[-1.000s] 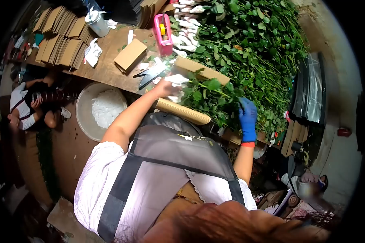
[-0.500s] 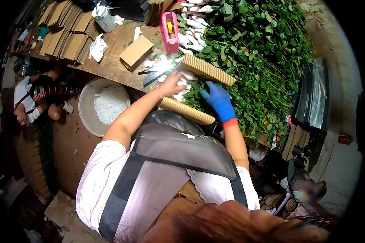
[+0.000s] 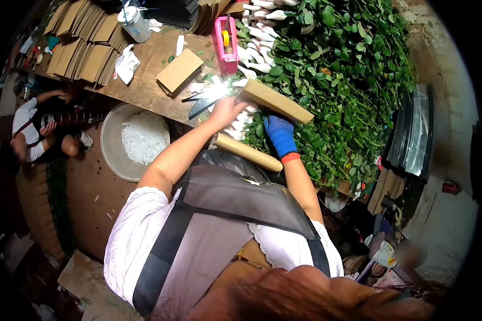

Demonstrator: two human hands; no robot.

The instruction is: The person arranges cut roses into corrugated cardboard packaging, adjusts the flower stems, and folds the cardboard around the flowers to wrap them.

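Note:
My bare left hand (image 3: 229,111) bends its fingers over the heads of white-wrapped flowers (image 3: 240,126), just below the near end of an upper corrugated cardboard piece (image 3: 277,101). My right hand (image 3: 279,134), in a blue glove with a red cuff, is lower right of that cardboard, among green leaves; its fingertips are hidden. Between me and the flowers lies a second corrugated cardboard piece (image 3: 249,152), curved along its length. Dark-bladed scissors (image 3: 202,106) rest beside my left hand, partly washed out by a bright glare.
A pink tape dispenser (image 3: 226,51), a folded cardboard piece (image 3: 180,72) and a white canister (image 3: 135,25) stand on the table. Leafy stems (image 3: 348,91) pile up at right. Cardboard stacks (image 3: 83,45) sit at back left; a white tub (image 3: 108,145) stands below, near a seated person (image 3: 29,128).
My right hand has moved down and left, its fingers drawing in among the leaves. My left hand has shifted slightly right, fingers bending over the wrapped heads.

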